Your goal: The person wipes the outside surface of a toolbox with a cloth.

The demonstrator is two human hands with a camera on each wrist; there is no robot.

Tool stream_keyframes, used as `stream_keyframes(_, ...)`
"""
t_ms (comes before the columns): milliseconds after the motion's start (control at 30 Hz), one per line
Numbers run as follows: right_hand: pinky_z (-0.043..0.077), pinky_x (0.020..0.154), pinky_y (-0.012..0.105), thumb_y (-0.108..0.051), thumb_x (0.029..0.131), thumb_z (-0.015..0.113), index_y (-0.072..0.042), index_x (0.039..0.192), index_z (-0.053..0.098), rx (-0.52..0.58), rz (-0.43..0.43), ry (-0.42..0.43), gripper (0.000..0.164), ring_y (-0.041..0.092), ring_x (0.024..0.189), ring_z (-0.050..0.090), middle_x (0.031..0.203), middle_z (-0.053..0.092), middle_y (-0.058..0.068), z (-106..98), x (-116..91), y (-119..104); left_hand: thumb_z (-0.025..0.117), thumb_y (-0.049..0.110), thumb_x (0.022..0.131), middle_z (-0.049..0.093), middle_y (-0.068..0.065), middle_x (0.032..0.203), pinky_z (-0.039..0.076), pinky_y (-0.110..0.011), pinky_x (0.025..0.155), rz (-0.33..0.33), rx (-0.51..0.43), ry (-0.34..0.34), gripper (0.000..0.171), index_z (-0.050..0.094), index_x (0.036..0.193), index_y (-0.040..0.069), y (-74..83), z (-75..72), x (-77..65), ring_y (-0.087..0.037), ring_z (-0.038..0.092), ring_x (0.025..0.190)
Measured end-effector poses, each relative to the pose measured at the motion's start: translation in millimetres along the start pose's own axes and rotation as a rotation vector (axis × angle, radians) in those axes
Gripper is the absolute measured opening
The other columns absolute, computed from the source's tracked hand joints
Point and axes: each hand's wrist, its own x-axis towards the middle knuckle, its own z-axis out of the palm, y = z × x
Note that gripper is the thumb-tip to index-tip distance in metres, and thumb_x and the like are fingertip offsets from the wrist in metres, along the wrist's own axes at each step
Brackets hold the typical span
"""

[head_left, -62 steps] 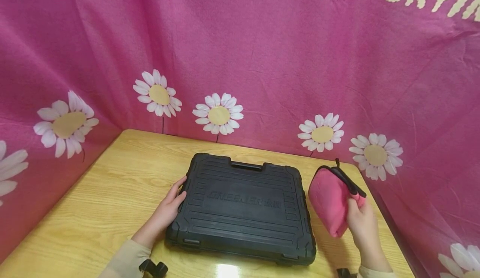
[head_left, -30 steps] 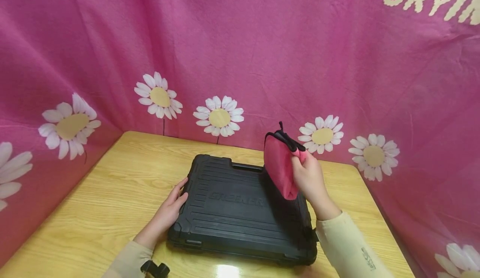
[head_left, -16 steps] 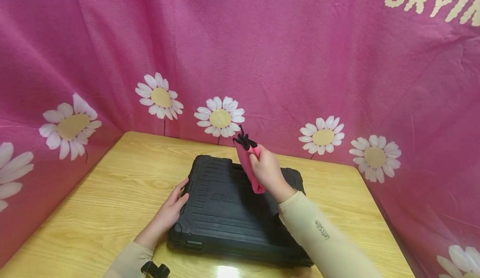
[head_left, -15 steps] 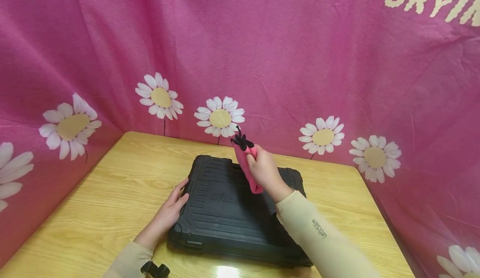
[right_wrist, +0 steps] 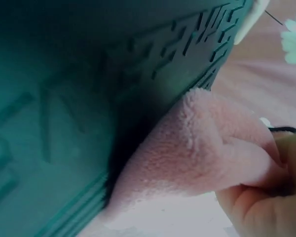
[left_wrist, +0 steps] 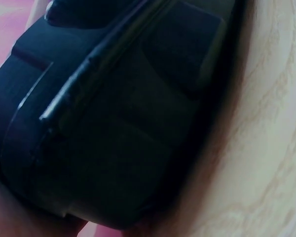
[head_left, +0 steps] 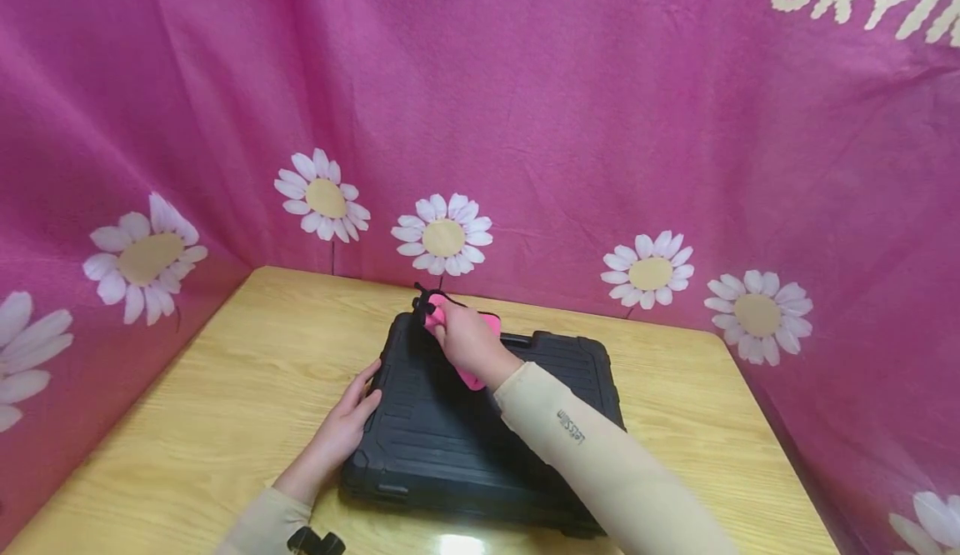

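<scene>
Pink cloth (right_wrist: 187, 153) gripped by the right hand (head_left: 471, 340) has been carried leftward, bringing within reach the black case (head_left: 438, 455) end touched by the spread left hand (head_left: 343, 427).

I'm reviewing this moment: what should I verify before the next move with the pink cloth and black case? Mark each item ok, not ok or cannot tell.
1. Right hand grips the pink cloth: ok, fingers closed on it.
2. Left hand against the black case: ok, touching its left side.
3. Case flat on the table: ok, it lies flat.
4. Cloth pressed on the lid: cannot tell; it is close above or touching.
5. Lid fully visible in the head view: not ok, the right sleeve and cloth cover part.
6. Case contents: cannot tell, hidden inside.
</scene>
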Motion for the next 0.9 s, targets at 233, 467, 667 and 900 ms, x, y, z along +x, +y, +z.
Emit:
stream_keyframes(233,0.057,0.079,0.028,-0.018,0.101,0.066,-0.005,0.102,0.065,-0.193,-0.119,-0.105,0.013,0.019,0.075,0.061,0.081,0.066,0.006,9,10,-14,0.038,0.021,0.112,0.015,-0.027,0.169,0.016,-0.065,0.124,-0.015,0.0,0.015,0.055,0.023,0.164,0.013,-3.2,2.0,-1.4,-0.05,0.016,0.155)
stream_keyframes(467,0.053,0.073,0.021,-0.019,0.1,0.066,-0.008,0.101,0.072,-0.33,-0.098,-0.223,0.013,0.015,0.073,0.06,0.081,0.068,0.002,13,18,-25,0.039,0.027,0.112,0.013,-0.021,0.172,0.012,-0.064,0.125,-0.03,0.021,0.012,0.056,0.023,0.165,0.018,-2.3,0.1,2.8,-0.048,0.014,0.156)
stream_keyframes(667,0.056,0.08,0.022,-0.022,0.096,0.071,-0.01,0.103,0.075,-0.44,-0.102,-0.283,0.015,0.014,0.074,0.064,0.082,0.071,0.001,13,12,-32,0.037,0.027,0.112,0.016,-0.022,0.171,0.013,-0.064,0.125,-0.044,0.023,0.012,0.055,0.022,0.165,0.02,-2.5,0.4,3.4,-0.048,0.016,0.156)
stream_keyframes(900,0.059,0.085,0.023,-0.02,0.097,0.071,-0.008,0.105,0.075,-0.51,-0.187,-0.272,0.016,0.016,0.079,0.067,0.093,0.076,0.004,13,-4,-34,0.037,0.025,0.113,0.021,-0.026,0.168,0.016,-0.063,0.125,-0.029,0.021,0.015,0.055,0.023,0.165,0.018,-2.9,0.9,1.7,-0.047,0.022,0.155)
